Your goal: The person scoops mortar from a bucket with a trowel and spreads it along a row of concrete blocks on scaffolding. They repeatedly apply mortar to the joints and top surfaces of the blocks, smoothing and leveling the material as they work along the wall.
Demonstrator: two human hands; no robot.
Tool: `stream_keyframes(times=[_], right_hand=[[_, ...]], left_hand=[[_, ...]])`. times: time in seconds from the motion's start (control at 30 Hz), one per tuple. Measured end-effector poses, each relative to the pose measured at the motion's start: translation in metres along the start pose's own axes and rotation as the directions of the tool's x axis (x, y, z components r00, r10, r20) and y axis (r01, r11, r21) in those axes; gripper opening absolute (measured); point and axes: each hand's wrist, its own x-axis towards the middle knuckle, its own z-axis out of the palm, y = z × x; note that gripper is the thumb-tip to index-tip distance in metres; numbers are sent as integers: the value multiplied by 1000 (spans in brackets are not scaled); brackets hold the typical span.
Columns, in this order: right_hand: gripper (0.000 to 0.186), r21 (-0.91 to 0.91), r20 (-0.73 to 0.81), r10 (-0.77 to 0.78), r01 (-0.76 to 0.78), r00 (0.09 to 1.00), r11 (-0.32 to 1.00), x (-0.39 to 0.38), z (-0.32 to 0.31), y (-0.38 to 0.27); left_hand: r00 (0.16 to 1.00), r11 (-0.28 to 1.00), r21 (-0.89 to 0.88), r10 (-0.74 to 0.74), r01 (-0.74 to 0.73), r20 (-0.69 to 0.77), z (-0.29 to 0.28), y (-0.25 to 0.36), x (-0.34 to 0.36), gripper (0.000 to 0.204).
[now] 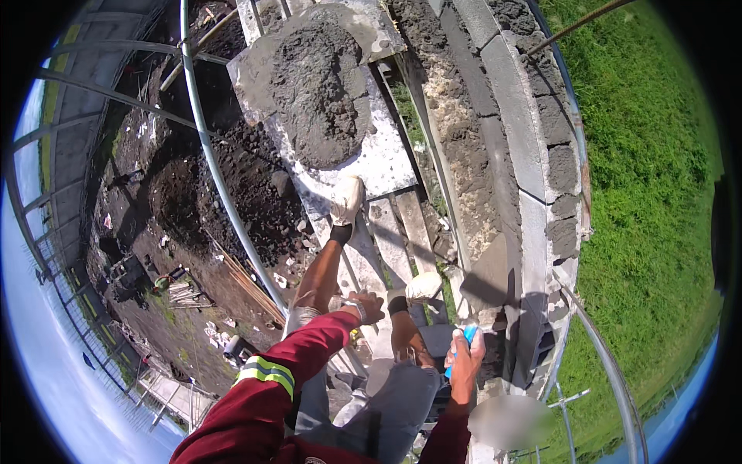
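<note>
My right hand [464, 357] is closed around a bright blue object [470, 333], whose kind I cannot make out. My left hand [369, 307], below a red sleeve with a reflective band, has curled fingers over the pale planks; whatever lies inside them is hidden. Another person's gloved hand [348, 199] touches the near edge of a whitish board [380, 172]. On that board lies a wide heap of wet grey mortar [321, 93]. The other person's second gloved hand [423, 286] is at the planks [389, 241], between my two hands.
A block wall [533, 240] with mortar runs along the right, beside tall grass [641, 193]. A metal pipe [212, 155] crosses on the left above dark excavated soil [182, 189]. A bent pipe [599, 340] stands at the lower right. Gaps show between the planks.
</note>
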Motion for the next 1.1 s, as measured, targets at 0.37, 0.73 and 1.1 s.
stream_keyframes(times=[0.37, 0.73, 1.1], right_hand=[[36, -774, 623, 382, 468, 682, 427, 297, 445, 27], [40, -632, 561, -197, 570, 804, 526, 363, 560, 16], [40, -560, 665, -362, 756, 654, 338, 274, 447, -74]], left_hand=[[991, 991, -74, 117, -112, 68, -86, -9, -9, 44], [888, 909, -333, 76, -248, -453, -52, -21, 11, 52], [998, 998, -49, 50, -49, 37, -98, -32, 3, 65]])
